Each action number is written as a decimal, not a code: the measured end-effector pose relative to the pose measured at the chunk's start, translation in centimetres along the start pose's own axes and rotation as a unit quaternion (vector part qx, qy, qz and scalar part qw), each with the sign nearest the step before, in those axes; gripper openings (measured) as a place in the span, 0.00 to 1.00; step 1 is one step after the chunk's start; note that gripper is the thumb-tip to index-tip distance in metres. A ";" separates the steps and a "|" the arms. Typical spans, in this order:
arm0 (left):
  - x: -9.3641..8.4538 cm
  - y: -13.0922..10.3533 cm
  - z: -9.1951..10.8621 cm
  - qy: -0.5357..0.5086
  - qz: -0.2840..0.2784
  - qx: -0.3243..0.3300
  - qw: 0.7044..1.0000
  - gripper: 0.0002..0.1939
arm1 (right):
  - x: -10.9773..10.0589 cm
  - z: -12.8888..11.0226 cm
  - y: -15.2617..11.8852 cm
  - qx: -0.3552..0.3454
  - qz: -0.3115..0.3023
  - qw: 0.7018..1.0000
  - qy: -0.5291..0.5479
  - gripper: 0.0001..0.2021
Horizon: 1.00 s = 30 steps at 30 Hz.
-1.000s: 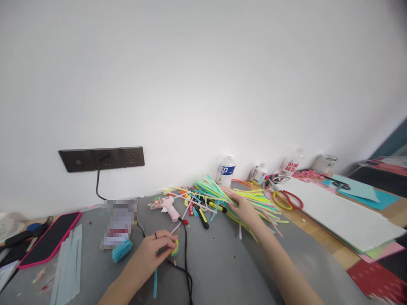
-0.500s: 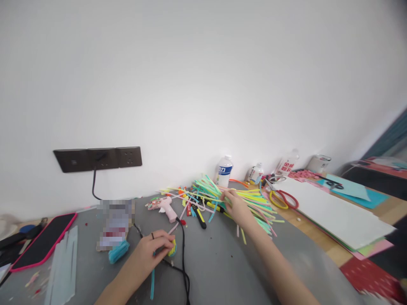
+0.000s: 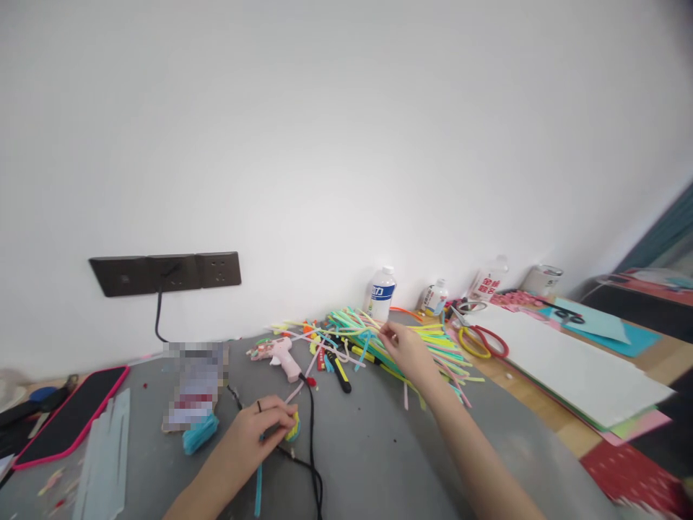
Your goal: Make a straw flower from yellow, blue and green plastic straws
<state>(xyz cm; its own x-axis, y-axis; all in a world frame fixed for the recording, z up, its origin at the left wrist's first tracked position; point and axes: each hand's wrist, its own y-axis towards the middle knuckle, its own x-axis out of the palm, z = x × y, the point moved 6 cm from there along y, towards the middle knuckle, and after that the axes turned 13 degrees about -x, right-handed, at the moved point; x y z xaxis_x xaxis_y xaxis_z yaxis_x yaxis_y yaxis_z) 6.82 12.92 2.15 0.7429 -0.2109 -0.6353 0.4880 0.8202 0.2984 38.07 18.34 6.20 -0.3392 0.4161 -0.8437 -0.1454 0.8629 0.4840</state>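
Note:
My left hand [image 3: 269, 426], with a dark ring on one finger, is closed on a small yellow and blue coiled piece [image 3: 293, 427]. A blue strip [image 3: 258, 491] hangs down below that hand. My right hand [image 3: 399, 347] is over the pile of pastel pipe cleaners [image 3: 441, 354], its thumb and fingertips pinched together at the pile's left part. Thin strips lie right at its fingertips; which of them it grips is too small to tell. Left of the pile lie a pink glue gun [image 3: 286, 359] and a yellow-black cutter [image 3: 339, 370].
A black cord [image 3: 312, 448] runs beside my left hand. Bottles [image 3: 380, 295] stand along the wall. Red-and-yellow-handled scissors [image 3: 490, 341] and white sheets [image 3: 574, 368] lie right. At left are a phone [image 3: 76, 415], glue sticks [image 3: 105, 455] and a blue bundle [image 3: 200, 433].
My right hand's fingertips have pinched closer together and lifted slightly at the pile, and some strips there have shifted. My left hand still holds the coiled piece.

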 end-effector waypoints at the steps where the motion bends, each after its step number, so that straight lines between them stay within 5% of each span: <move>1: 0.0 0.0 0.0 -0.001 0.003 0.002 1.000 0.09 | 0.1 0.0 0.0 0.001 -0.009 1.000 0.005 0.08; 6: 0.0 0.0 0.0 0.003 0.008 0.017 1.000 0.09 | 1.4 -0.4 -0.6 0.008 -0.062 0.998 0.004 0.06; 12: 0.0 0.0 0.0 -0.002 0.009 0.013 1.000 0.09 | 1.0 -0.5 -0.5 0.056 -0.011 0.996 -0.068 0.08; 21: -0.2 0.0 0.2 -0.006 0.022 0.040 0.999 0.10 | 2.6 -0.6 2.5 0.018 -0.009 0.998 -0.065 0.04; 30: -0.1 0.0 0.2 -0.005 0.009 0.023 1.000 0.10 | 0.1 -0.2 5.9 0.001 0.076 0.996 0.048 0.09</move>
<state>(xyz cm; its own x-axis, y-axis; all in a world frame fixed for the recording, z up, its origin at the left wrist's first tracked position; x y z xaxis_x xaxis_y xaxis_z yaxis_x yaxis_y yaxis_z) 6.82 12.81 2.29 0.7565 -0.2013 -0.6223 0.4944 0.7990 0.3424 37.01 23.43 9.02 -0.4444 0.5126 -0.7347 -0.0836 0.7928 0.6037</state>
